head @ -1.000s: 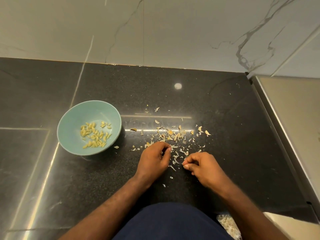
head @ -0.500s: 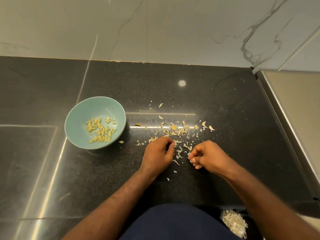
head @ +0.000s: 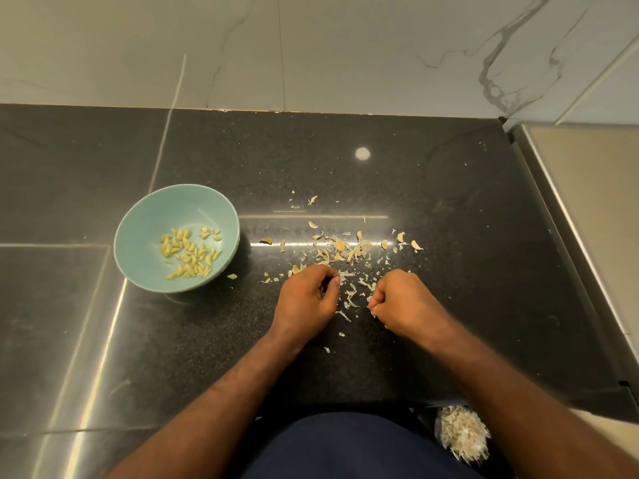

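A pale blue bowl (head: 145,223) on the black counter (head: 449,209) holds several yellowish peeled kernels (head: 188,252). To its right lies a scatter of pale husks and seeds (head: 345,250). My left hand (head: 307,299) rests at the near edge of the scatter, fingers curled, thumb and forefinger pinching a tiny pale seed bit. My right hand (head: 401,299) sits just right of it, fist-like, its fingertips pinching a small husk piece close to the counter. A narrow gap with loose husks separates the two hands.
A marble wall (head: 311,46) backs the counter. On the right a beige surface (head: 587,219) with a metal edge borders it. Below the front edge, by my dark blue clothing, a clear bag of pale husks (head: 463,432) is visible.
My right hand has slid a little away from me and curled tighter. My left hand has stayed at the edge of the husks. The view has shifted slightly.
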`<state>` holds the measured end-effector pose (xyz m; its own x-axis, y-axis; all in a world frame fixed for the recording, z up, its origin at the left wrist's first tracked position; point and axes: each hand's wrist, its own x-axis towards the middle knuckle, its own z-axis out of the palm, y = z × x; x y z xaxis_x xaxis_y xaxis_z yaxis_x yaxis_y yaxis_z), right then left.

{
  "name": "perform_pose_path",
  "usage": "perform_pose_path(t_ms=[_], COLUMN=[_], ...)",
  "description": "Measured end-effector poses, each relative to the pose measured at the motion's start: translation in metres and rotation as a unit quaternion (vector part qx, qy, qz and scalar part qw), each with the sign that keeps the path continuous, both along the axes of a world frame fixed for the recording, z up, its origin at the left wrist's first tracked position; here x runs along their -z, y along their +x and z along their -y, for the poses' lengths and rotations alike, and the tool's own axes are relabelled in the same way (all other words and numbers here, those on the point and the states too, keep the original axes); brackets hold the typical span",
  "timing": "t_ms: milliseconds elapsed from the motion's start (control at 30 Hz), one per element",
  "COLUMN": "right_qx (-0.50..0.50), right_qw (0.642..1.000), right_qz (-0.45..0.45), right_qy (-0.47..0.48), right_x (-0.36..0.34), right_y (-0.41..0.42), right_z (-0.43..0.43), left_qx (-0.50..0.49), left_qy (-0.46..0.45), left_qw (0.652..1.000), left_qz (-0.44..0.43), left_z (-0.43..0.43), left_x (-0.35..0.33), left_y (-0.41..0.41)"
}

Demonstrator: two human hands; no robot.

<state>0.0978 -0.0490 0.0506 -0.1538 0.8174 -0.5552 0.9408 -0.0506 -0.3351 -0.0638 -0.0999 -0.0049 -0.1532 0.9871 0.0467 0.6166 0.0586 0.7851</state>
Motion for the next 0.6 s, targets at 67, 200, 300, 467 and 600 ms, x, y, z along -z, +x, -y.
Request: perform_pose_path(t_ms=[67, 200, 300, 467, 600], right_qx=[-0.010, -0.025, -0.046, 0.000, 0.219], right_qw=[1.000, 0.999, 0.998, 0.992, 0.878], right_qz=[0.015, 0.027, 0.020, -0.116, -0.411], right_qy=[0.007, 0.013, 0.035, -0.040, -0.106], right_x=[0.000, 0.002, 0.003, 0.004, -0.012], right_y=[-0.002, -0.003, -0.002, 0.020, 0.040], right_z=[0.000, 0.002, 0.004, -0.001, 0.009], left_qx=[0.003, 0.002, 0.000, 0.003, -0.041], left_qy=[-0.001, -0.003, -0.004, 0.005, 0.054], left_qw=[1.000, 1.000, 1.000, 0.997, 0.997], left_qz=[-0.003, -0.010, -0.023, -0.074, -0.043], left_z=[0.001, 0.001, 0.000, 0.003, 0.014], left_x=[0.000, -0.001, -0.001, -0.007, -0.032], left_y=[0.000, 0.001, 0.002, 0.007, 0.020])
